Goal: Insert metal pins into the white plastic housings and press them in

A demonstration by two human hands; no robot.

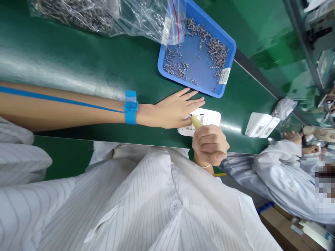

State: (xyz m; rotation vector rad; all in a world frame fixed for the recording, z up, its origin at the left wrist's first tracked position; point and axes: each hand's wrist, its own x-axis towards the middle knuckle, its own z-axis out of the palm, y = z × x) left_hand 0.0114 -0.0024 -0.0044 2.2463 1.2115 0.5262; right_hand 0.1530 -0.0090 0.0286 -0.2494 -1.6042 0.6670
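My left hand (176,109) lies flat with fingers apart on a white plastic housing (209,118) on the green belt, pressing it down. A blue wrist strap with a blue cord sits on that forearm. My right hand (210,144) is closed around a yellowish pen-like tool (196,121), whose tip touches the housing right beside my left thumb. Just beyond my fingers stands a blue tray (195,55) holding several small metal screws.
Clear plastic bags of metal parts (104,14) lie at the far left of the belt. Two more white housings (260,125) rest further along. A co-worker in a white coat (282,174) works at the right. A cardboard box sits low at the right.
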